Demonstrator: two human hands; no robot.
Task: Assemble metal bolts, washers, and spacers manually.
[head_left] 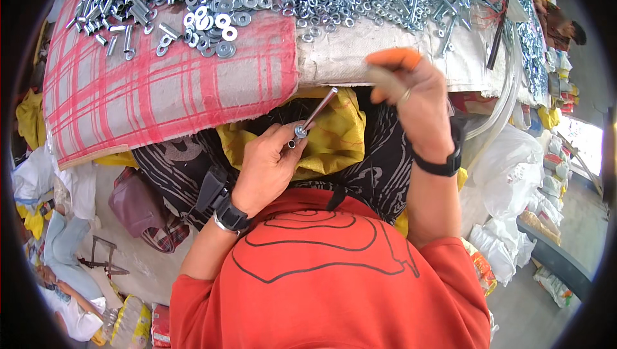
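Note:
My left hand (273, 159) is closed in front of my body, above a yellow cloth in my lap. It grips a slim metal rod (321, 106) that points up and to the right. A small washer or nut (300, 132) sits around the rod at my fingertips, and a short metal sleeve (292, 144) pokes out beside it. My right hand (421, 95), with orange coverings on its fingers, is raised near the table's front edge. Motion smears its fingertips, so whether they hold anything is hidden.
Heaped on the table are metal sleeves (128, 2), flat washers (222, 21), small nuts or rings (321, 2) and long bolts (443, 8). A red-checked cloth (173, 85) and white sacking (347, 53) cover its front. Clear tubing (508, 98) hangs at the right; plastic bags (508, 169) lie beyond.

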